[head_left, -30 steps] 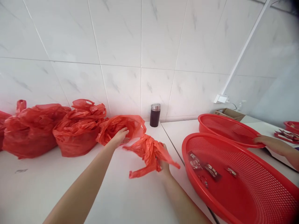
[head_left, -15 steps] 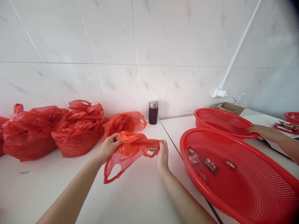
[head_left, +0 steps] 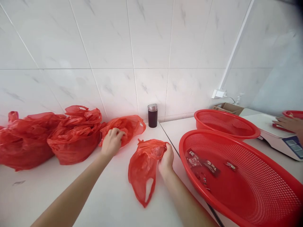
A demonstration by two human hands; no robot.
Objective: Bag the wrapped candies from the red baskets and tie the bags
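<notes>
A thin red plastic bag (head_left: pixel 143 167) hangs from my right hand (head_left: pixel 167 159), which is closed on its gathered edge. One looped handle of that bag droops toward the table. My left hand (head_left: pixel 111 142) is over a crumpled red bag (head_left: pixel 133 124) that lies by the wall. Its fingers are curled in at that bag's opening, and whatever they pinch is hidden. Left of it stand two bulging red bags, a nearer-to-middle full bag (head_left: pixel 73 146) and a far-left full bag (head_left: pixel 28 143).
A large red mesh basket (head_left: pixel 239 189) at right holds several small wrapped packets (head_left: pixel 211 167). Behind it are a second red basket (head_left: pixel 224 115), a cardboard box (head_left: pixel 229 108) and a scale (head_left: pixel 274 129) with a co-worker's hand (head_left: pixel 288 123) above it. A dark jar (head_left: pixel 152 116) stands by the wall.
My left hand has let go of the bag and moved back to the crumpled one. The held bag now hangs from my right hand alone. The co-worker's hand has left the rear basket.
</notes>
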